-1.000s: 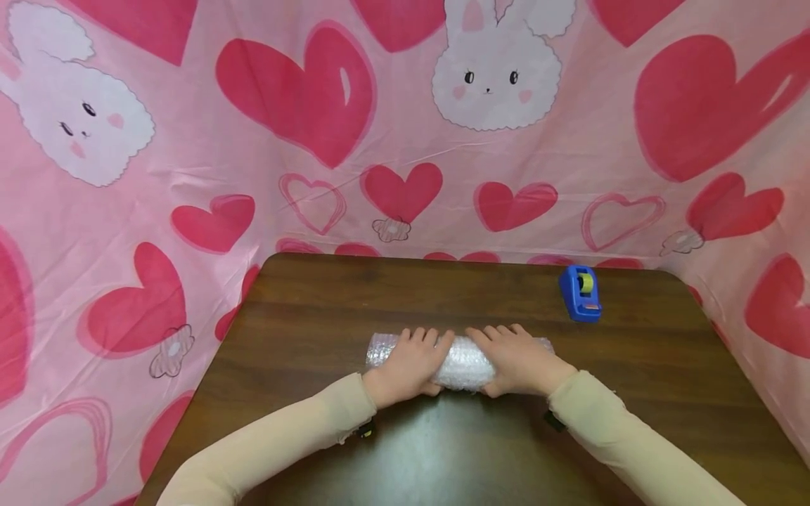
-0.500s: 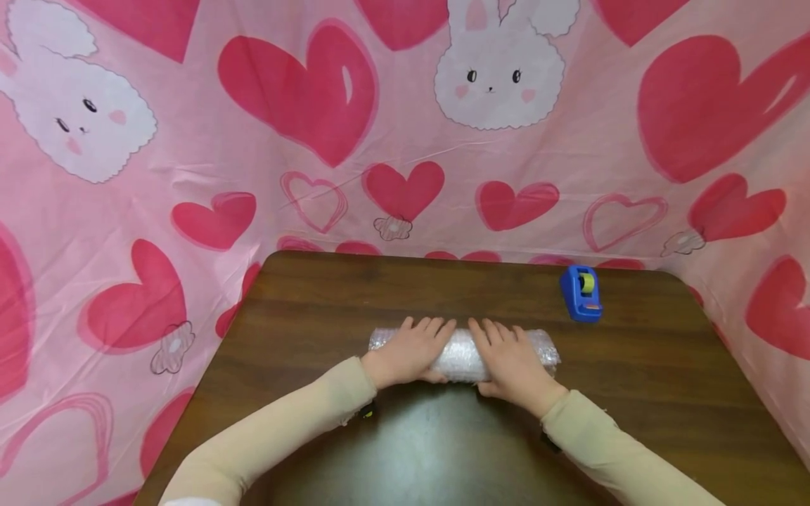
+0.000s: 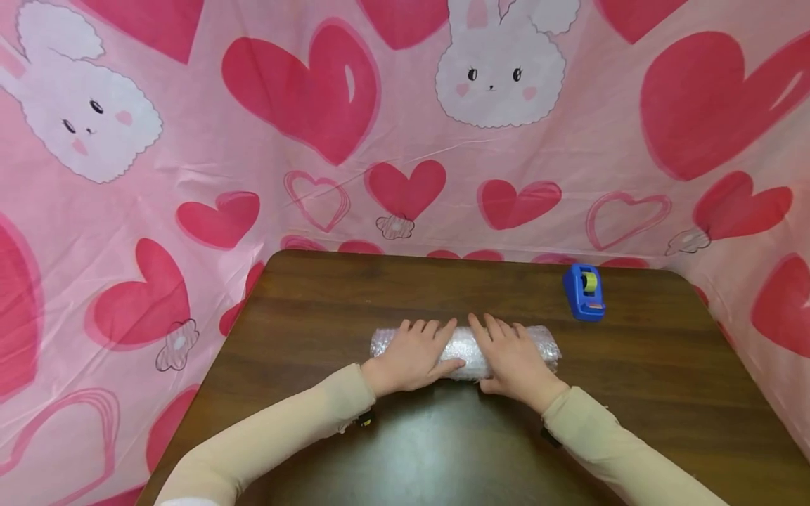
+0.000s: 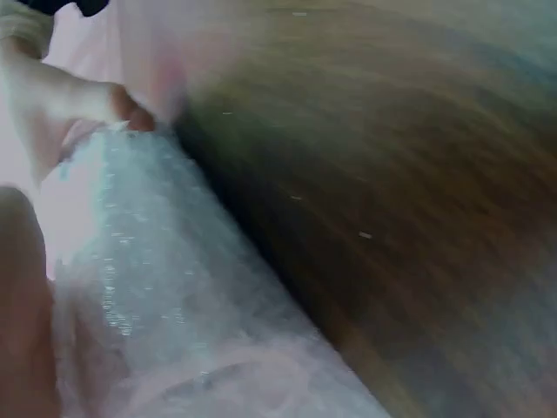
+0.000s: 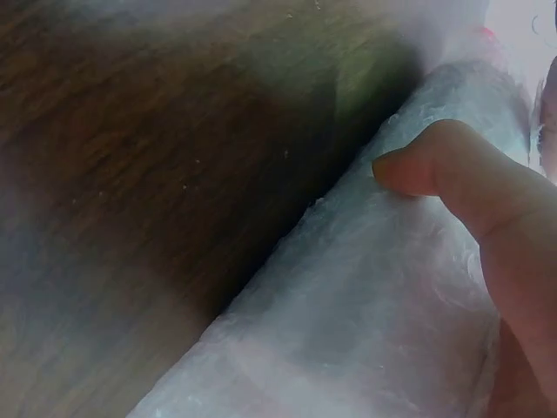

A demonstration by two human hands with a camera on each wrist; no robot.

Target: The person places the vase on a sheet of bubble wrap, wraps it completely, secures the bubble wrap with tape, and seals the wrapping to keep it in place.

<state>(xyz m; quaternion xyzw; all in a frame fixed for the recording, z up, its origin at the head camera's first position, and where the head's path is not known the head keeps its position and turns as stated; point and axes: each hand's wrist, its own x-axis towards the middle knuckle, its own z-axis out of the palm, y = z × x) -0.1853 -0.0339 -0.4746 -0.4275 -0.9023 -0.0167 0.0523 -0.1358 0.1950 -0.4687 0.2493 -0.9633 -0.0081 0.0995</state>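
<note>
A roll of clear bubble wrap [image 3: 465, 351] lies crosswise on the table, with bare wrap showing between the hands and at both ends. On its left part, my left hand [image 3: 411, 357] holds it, fingers over the far side and the thumb across the near top. My right hand [image 3: 514, 358] grips the right part, its fingers draped over and its thumb on the near side. The right wrist view shows that bent thumb [image 5: 444, 161] pressing the bubble wrap. At the far end of the roll in the left wrist view, the right hand's thumb touches the wrap.
Toward the back right of the dark wooden table [image 3: 329, 288] stands a blue tape dispenser [image 3: 585, 294] with a yellowish roll of tape. A pink cloth [image 3: 405, 126] with hearts and rabbits hangs behind and at both sides.
The roll has shifted slightly away from me, both hands with it. My left thumb has risen from the near edge onto the wrap. The right hand has turned, its fingers pointing more forward.
</note>
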